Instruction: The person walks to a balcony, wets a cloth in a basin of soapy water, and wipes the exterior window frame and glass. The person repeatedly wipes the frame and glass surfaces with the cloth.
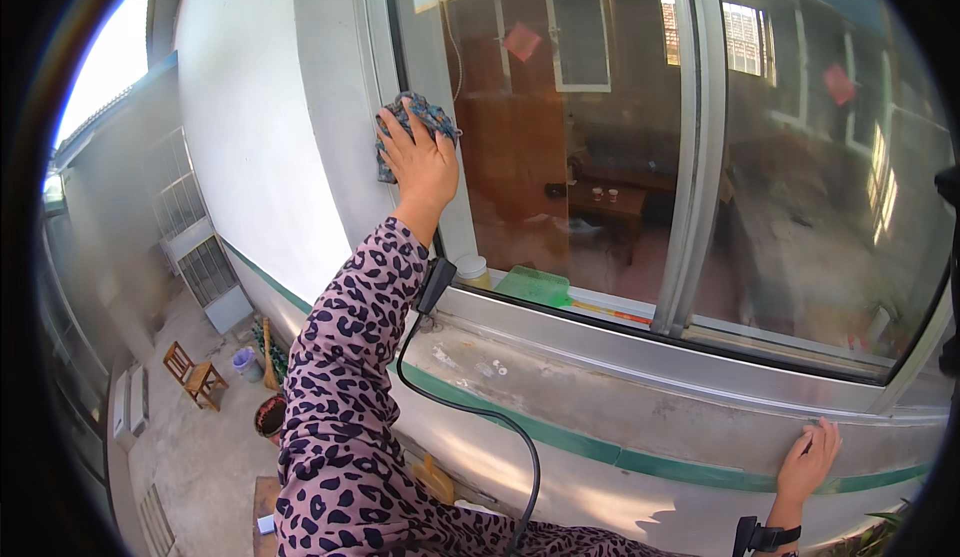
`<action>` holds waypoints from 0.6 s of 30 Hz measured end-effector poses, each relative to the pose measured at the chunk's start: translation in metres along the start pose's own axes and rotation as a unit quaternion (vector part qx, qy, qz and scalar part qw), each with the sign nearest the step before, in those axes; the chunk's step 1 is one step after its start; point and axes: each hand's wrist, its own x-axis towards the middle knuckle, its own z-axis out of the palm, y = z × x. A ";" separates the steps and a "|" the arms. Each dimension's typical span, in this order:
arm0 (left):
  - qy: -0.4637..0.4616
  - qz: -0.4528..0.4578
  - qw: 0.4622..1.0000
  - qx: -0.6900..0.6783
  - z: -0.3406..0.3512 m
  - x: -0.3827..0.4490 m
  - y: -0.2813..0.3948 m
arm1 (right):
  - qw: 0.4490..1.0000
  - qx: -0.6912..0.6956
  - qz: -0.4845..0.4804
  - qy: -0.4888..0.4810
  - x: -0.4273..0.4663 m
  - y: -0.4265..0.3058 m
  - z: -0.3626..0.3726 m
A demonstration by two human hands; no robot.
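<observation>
With spread fingers, my left hand presses a crumpled blue patterned cloth against the left upright of the silver metal window frame, beside the glass pane. Part of the cloth is hidden under the palm. My right hand rests on the outer edge of the concrete window sill, low on the right, with nothing visible in it. A dark strap circles the right wrist. At the left wrist sits a black device with a hanging black cable.
Behind the glass are a green fly swatter and a white-lidded jar. Down in the yard on the left stand a wooden chair, a bucket, a broom and a plant pot. Leaves show bottom right.
</observation>
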 end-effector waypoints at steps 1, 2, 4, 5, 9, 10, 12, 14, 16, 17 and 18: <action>0.019 0.018 1.000 0.004 -0.002 0.027 0.000 | 1.000 0.006 -0.004 -0.003 0.000 0.000 0.000; 0.042 0.049 0.998 0.014 -0.005 0.054 -0.001 | 1.000 0.011 0.003 -0.006 0.001 0.001 0.000; 0.053 0.086 0.993 0.054 -0.011 0.114 -0.008 | 1.000 0.020 0.014 -0.011 0.001 0.001 0.000; 0.058 0.105 0.991 0.055 -0.012 0.139 -0.014 | 1.000 0.023 0.018 -0.011 0.001 0.002 0.000; 0.113 0.136 0.981 0.078 0.009 0.187 -0.049 | 1.000 0.007 0.003 -0.003 0.002 0.003 0.002; 0.125 0.149 0.979 0.055 0.014 0.190 -0.058 | 1.000 0.003 -0.003 -0.005 0.001 0.004 0.002; 0.077 0.211 0.937 0.267 0.020 0.188 -0.075 | 1.000 0.004 -0.006 -0.001 0.001 0.004 0.002; 0.079 0.245 0.929 0.267 0.024 0.176 -0.084 | 1.000 0.000 -0.015 0.001 0.002 0.005 0.001; 0.128 0.240 0.960 0.063 0.024 0.152 -0.088 | 1.000 0.005 -0.021 0.003 0.002 0.004 0.001; 0.126 0.250 0.958 0.068 0.024 0.136 -0.087 | 1.000 0.007 -0.021 0.005 0.002 0.003 0.001; 0.115 0.236 0.963 0.067 0.024 0.118 -0.085 | 1.000 0.010 -0.022 0.007 0.002 0.003 0.000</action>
